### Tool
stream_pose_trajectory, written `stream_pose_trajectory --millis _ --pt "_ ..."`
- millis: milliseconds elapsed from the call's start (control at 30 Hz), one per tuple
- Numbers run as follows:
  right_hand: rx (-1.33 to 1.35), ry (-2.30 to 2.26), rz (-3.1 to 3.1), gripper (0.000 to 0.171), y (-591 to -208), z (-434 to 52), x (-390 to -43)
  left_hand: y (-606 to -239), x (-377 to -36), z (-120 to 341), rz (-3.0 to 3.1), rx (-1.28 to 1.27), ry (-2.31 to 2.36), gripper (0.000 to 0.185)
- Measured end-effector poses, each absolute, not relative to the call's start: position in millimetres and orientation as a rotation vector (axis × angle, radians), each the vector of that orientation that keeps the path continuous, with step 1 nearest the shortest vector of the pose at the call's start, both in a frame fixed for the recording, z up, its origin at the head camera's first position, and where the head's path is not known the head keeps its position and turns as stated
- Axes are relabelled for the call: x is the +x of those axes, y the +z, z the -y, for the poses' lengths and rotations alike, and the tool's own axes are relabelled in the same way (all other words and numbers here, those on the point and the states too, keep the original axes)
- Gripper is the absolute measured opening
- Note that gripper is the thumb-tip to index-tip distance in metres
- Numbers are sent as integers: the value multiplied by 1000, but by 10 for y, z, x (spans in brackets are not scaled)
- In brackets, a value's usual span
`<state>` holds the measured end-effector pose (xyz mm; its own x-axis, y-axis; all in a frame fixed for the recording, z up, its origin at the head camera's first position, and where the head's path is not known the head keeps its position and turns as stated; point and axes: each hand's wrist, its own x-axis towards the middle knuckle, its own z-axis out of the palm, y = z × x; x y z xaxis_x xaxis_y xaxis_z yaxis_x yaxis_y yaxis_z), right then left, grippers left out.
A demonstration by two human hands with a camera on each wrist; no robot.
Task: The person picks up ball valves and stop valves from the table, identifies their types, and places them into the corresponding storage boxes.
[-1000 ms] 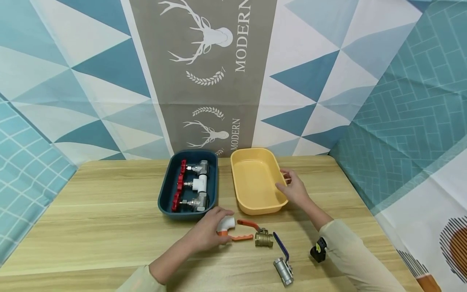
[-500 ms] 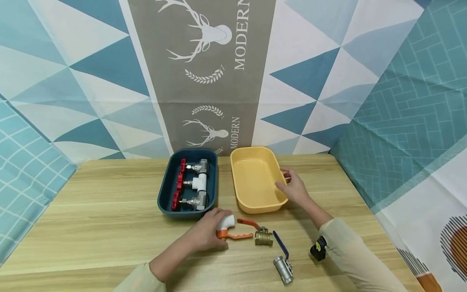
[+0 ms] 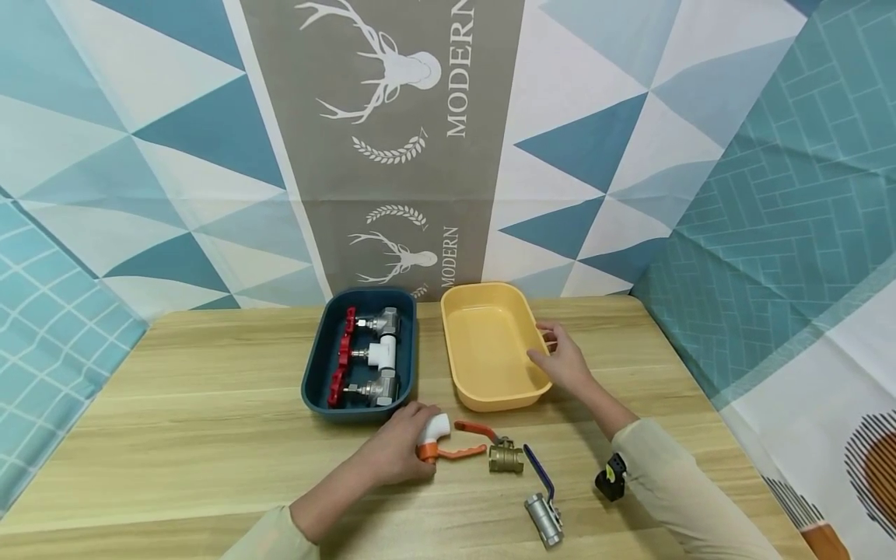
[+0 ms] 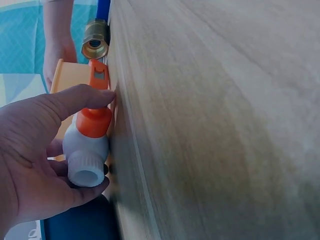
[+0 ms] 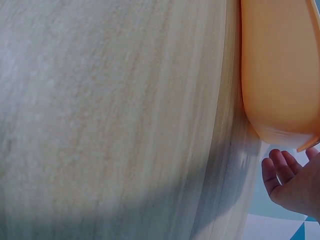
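Blue tray [image 3: 350, 415]: three red-handled valves [image 3: 379, 355]; just beyond left hand [image 3: 400, 446]
Yellow tray [image 3: 490, 354]: right hand [image 3: 567, 365] grips it
White valve [image 4: 85, 143]: left hand grips it

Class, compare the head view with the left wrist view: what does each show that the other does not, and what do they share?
Head only: the red-handled valves and silver valve body. Left wrist only: a look into the open near ends of the white valve and brass valve. Both: those two valves, the left hand, right hand, yellow tray, blue tray and table.
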<state>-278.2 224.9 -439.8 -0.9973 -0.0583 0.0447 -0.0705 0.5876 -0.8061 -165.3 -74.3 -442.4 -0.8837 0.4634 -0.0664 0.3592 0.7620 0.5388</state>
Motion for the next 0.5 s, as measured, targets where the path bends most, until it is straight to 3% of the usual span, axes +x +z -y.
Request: stream_pose_trajectory --millis 500 --pt "111 1489 2768 47 -4381 -2236 -2784 -4322 -1604 784 -2724 652 810 72"
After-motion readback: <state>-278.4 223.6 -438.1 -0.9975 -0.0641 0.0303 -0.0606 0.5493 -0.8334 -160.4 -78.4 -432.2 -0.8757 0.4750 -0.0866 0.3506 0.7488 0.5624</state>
